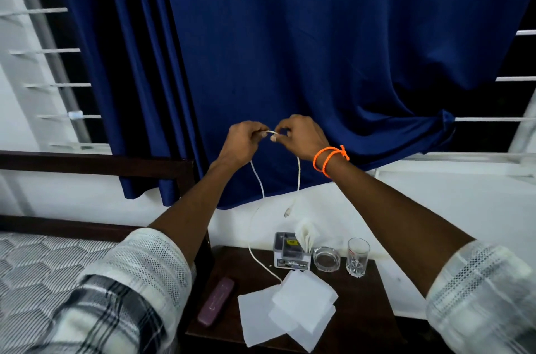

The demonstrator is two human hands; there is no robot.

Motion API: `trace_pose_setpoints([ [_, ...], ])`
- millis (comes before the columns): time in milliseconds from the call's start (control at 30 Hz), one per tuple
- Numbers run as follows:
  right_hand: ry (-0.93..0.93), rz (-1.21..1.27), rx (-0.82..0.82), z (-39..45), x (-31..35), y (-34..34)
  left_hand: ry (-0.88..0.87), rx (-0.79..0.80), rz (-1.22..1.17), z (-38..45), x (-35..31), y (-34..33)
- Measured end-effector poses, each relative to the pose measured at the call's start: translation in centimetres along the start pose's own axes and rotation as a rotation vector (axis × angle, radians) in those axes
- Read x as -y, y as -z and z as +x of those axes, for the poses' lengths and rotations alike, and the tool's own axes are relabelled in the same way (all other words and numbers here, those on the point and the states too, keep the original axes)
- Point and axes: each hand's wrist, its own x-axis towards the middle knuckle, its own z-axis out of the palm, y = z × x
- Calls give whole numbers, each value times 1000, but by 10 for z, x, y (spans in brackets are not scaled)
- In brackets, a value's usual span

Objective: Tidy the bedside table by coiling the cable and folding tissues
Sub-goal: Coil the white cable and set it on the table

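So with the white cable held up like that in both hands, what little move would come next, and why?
Probably draw up the next length into a loop. Both hands, left and right, pinch the white cable in front of the curtain, yet two strands hang loose, one trailing onto the bedside table by the tissues. No coil shows yet.

A big blue curtain [319,63] hangs behind the dark table [368,310]. At the back of the table stand a small box [291,252], a glass ashtray [326,258] and a tall glass [358,257], side by side. A purple case [216,301] lies near the bed [43,261].
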Motion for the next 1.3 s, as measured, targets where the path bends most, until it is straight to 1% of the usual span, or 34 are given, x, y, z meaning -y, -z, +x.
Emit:
trace_pose_setpoints([
  [67,10,0,5,4,7,3,-6,-12,-1,4,-2,5],
  [167,17,12,-45,10,17,10,22,-39,19,8,-3,10],
  [267,8,28,-126,19,25,21,141,-94,82,4,-1,9],
  [333,4,4,-150,25,29,30,239,-90,79,0,0,5],
  [400,1,-21,-161,30,28,37,312,-51,13,-2,0,1],
  [500,-33,-4,-172,31,20,42,362,-36,-194,3,1,2],
  [600,-84,46,-131,29,6,44,322,-116,-238,13,4,12],
  [767,-128,108,-19,22,-13,38,166,-184,-161,33,-2,26],
  [867,-123,220,5,20,-5,36,95,-169,-126,40,-10,28],
  [933,-84,304,-8,20,5,36,49,-130,-97,42,-17,28],
  [1000,-38,325,-38,22,13,37,19,-110,-99,40,-23,27],
  [1067,-27,297,-81,25,19,39,56,-124,-166,37,-28,25],
  [1200,-36,227,-131,35,26,48,292,-133,-519,21,-36,12],
  [1300,-40,191,-181,42,27,52,404,-96,-710,7,-40,0],
])
